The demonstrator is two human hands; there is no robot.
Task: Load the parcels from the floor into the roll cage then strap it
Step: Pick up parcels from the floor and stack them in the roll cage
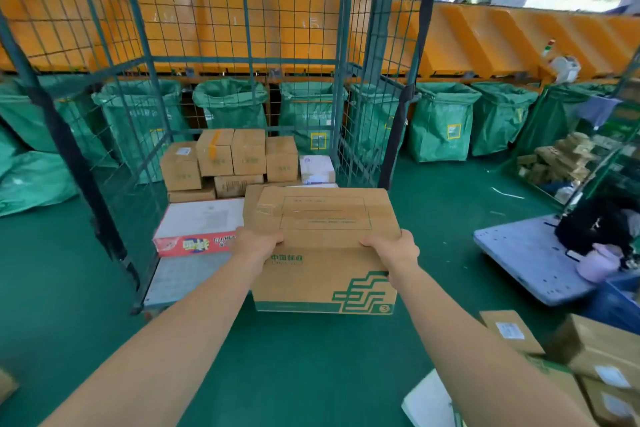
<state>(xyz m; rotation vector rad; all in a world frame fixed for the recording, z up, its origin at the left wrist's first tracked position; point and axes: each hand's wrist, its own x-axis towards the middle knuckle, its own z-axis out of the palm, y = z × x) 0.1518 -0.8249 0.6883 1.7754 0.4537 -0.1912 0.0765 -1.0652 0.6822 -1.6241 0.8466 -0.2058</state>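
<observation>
Both the left hand [258, 243] and right hand [393, 248] grip the near top corners of a green-printed cardboard parcel [323, 250], apparently held level at the open roll cage [242, 55] for stacking beside its cartons [230, 159].

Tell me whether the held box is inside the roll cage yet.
Outside: left hand and right hand hold the box above green floor, before the roll cage.

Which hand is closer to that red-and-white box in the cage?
Left. The left hand grips the parcel just beside the red-and-white box; the right hand grips its far side.
</observation>
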